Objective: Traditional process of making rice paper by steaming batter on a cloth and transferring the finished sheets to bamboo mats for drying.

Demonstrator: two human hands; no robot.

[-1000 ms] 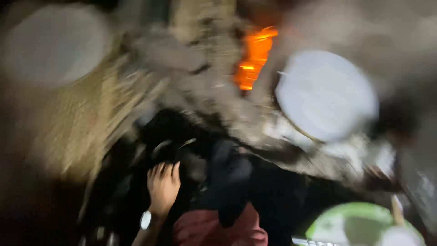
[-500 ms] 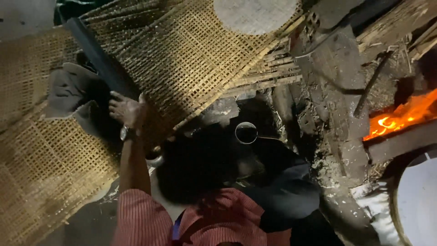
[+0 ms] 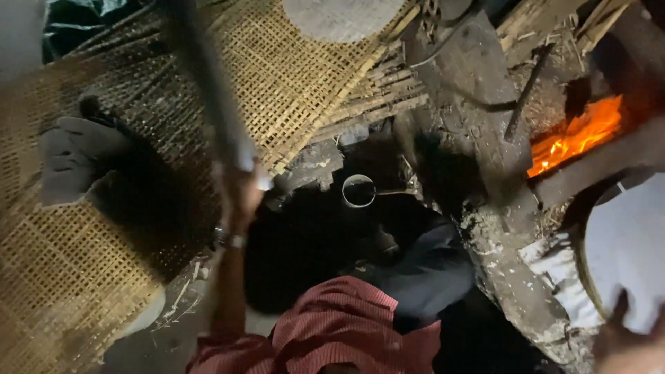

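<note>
The left hand point(image 3: 239, 187) is raised on a straight forearm, a wristwatch point(image 3: 232, 240) at the wrist, fingers wrapped around the lower end of a long dark pole point(image 3: 204, 76) that slants up and left across a woven bamboo mat point(image 3: 291, 90). The right hand point(image 3: 627, 343) sits at the lower right edge, blurred; I cannot tell its grip. It lies against a round pale tray point(image 3: 623, 242). Beyond, orange fire point(image 3: 571, 135) glows in a rough clay stove point(image 3: 485, 159). A small metal ring point(image 3: 359, 190) lies in the dark centre.

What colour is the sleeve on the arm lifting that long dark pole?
Red with fine pale stripes; the sleeve shows best in the head view.
</note>
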